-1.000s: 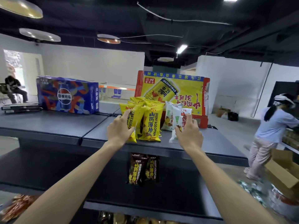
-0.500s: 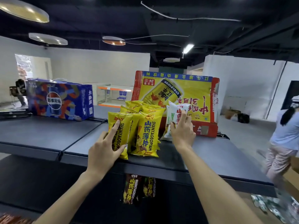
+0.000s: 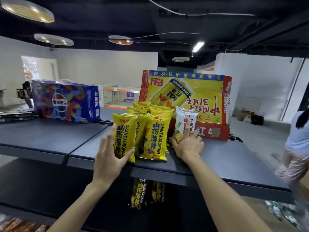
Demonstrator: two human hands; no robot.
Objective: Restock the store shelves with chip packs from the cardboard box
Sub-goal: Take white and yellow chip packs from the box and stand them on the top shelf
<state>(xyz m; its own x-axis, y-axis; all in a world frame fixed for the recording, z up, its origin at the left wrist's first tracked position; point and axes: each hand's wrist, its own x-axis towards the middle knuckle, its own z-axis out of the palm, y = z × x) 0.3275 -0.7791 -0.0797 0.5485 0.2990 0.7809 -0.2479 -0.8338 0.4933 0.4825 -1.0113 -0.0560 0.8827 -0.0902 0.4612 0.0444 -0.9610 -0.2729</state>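
My hands are apart on the dark top shelf (image 3: 50, 136). My left hand (image 3: 110, 154) clasps the front-left yellow chip pack (image 3: 124, 131), thumb across its lower face and fingers up its left edge. My right hand (image 3: 187, 144) grips the bottom of the white chip pack (image 3: 183, 121), forefinger laid up its front. Both packs stand upright at either side of the other yellow packs (image 3: 155, 136), in front of the red-and-yellow carton (image 3: 184, 97), with the blue Pepsi box (image 3: 65, 101) well to the left.
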